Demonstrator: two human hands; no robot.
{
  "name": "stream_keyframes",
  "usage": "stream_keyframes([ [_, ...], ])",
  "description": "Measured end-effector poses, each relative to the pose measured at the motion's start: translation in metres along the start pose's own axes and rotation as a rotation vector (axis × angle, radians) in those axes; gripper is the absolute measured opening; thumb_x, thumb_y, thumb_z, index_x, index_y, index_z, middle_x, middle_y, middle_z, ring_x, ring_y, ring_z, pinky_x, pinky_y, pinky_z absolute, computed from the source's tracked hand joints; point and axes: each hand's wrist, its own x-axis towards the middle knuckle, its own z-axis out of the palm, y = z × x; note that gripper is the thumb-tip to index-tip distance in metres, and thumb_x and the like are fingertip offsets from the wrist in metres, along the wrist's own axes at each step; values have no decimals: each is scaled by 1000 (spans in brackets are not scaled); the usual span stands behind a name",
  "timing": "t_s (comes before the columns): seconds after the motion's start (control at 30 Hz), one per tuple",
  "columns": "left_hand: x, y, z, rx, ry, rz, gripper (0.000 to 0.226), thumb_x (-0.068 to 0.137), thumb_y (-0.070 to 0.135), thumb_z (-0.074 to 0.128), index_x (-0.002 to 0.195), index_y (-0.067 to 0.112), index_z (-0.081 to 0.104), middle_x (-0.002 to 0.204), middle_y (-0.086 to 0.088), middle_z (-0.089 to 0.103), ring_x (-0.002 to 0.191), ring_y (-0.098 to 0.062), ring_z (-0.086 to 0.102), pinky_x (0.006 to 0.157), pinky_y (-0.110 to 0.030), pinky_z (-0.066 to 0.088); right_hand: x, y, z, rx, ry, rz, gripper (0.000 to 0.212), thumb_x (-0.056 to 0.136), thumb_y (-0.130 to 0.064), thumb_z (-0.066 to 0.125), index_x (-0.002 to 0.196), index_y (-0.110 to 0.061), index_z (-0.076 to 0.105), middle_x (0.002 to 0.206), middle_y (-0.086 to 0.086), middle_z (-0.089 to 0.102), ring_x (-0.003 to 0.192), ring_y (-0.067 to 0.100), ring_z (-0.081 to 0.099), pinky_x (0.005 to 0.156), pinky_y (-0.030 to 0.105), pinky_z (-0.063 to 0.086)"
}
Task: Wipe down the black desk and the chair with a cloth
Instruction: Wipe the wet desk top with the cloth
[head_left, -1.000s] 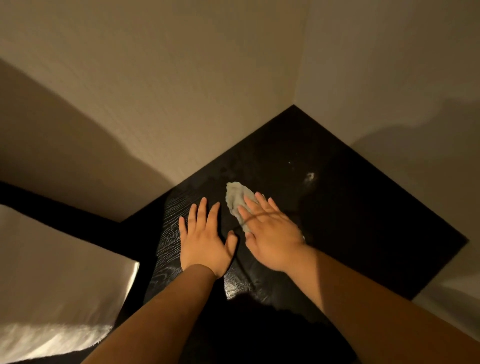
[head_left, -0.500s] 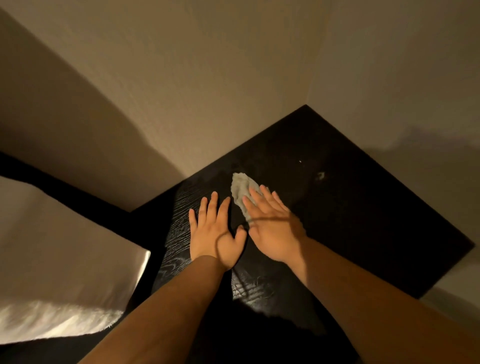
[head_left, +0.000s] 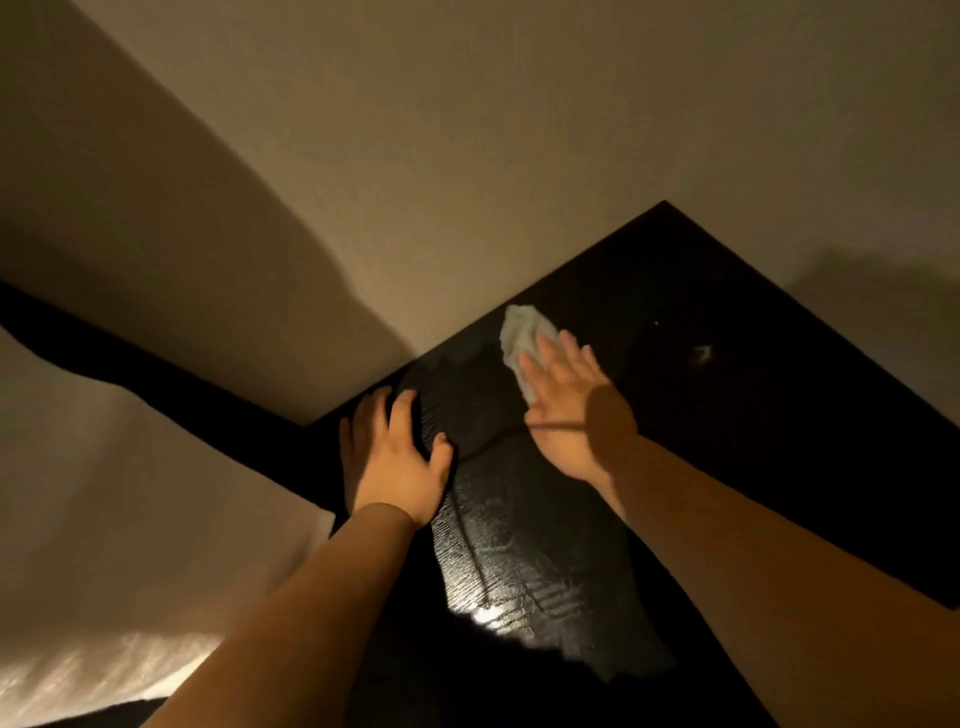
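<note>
While pressing cloth (head_left: 522, 330) flat under straight fingers (head_left: 569, 353) — right grip (head_left: 571, 410) released.
Left grip (head_left: 397, 462) beside it — released, resting on desk (head_left: 779, 441).

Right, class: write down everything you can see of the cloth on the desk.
The cloth is pale grey-white, soft-looking fabric, crumpled into a long, narrow wad. It lies on the black desk, close to the edge that meets the wall. The right hand presses on its near part with straight fingers and hides it; the creased far end pokes out beyond the fingertips. Nothing else touches it.
</note>
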Motion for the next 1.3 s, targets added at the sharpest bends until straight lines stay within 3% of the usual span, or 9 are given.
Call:
stream_keyframes([
  [0.17, 2, -3, 2, 19, -36, 23, 71, 89, 61, 45, 151, 26, 40, 159, -10, 35, 150, -33, 27, 126, -55, 18, -3, 18, 5, -33, 13, -263, 70, 86, -39, 40, 151, -14, 48, 160, 13, 39, 150, 38, 29, 125, 50, 18],
  [0.3, 4, -5, 3, 2, -29, 49, 71, 89, 58, 48, 151, 24, 40, 160, -11, 35, 151, -34, 26, 126, -55, 16, 45, 55, -11, -100, 114, 24, 73, 90, -23, 62, 156, -7, 36, 161, 21, 34, 150, 47, 24, 122, 60, 19],
  [0.43, 6, -6, 1, 13, -30, 54, 69, 89, 57, 49, 149, 23, 42, 158, -11, 36, 149, -35, 29, 125, -56, 19, 63, 30, -14, 33, 173, 274, 69, 96, -33, 43, 161, -15, 25, 168, 16, 15, 154, 41, 9, 126, 51, 5],
  [0.57, 6, -5, 1, 25, -41, 55, 70, 89, 60, 47, 149, 24, 41, 158, -11, 36, 149, -35, 29, 125, -57, 19, 43, -29, 12, 18, 73, -42, 74, 91, -40, 49, 160, -22, 30, 168, 13, 17, 155, 41, 8, 125, 47, -2],
  [0.7, 6, -5, 1, 7, -43, 50, 70, 90, 60, 46, 150, 25, 40, 160, -10, 35, 151, -34, 27, 126, -56, 18, 39, -15, 10, -24, 47, -224, 73, 90, -43, 30, 159, -20, 30, 169, 11, 19, 156, 36, 11, 126, 48, 4],
  [0.8, 6, -5, -1, -6, -34, 54, 70, 89, 59, 48, 149, 25, 41, 159, -9, 36, 151, -33, 27, 126, -56, 18, 59, 27, -6, -150, 43, -5, 74, 103, -42, 38, 163, -15, 6, 170, 16, -2, 156, 40, -2, 124, 50, 0],
  [0.93, 7, -5, 0, -12, -40, 51, 70, 88, 58, 48, 149, 25, 41, 160, -8, 35, 151, -32, 27, 126, -55, 17, 68, 18, -11, 54, 154, 287, 71, 100, -38, 40, 163, -20, 13, 170, 14, 3, 156, 37, -1, 125, 46, -3],
  [1.13, 8, -7, 1, 20, -25, 67, 69, 89, 59, 48, 147, 23, 43, 159, -10, 37, 149, -34, 30, 123, -57, 21, 50, -88, 13, 66, -39, -103, 72, 96, -42, 45, 161, -30, 17, 169, 12, 12, 156, 33, -7, 126, 45, -7],
  [1.3, 7, -7, 2, -2, -26, 62, 70, 87, 58, 49, 148, 25, 40, 160, -10, 35, 149, -33, 29, 125, -56, 19, 60, -32, 0, 32, 36, -233, 71, 90, -42, 40, 157, -22, 35, 164, 9, 31, 156, 30, 11, 127, 44, 2],
])
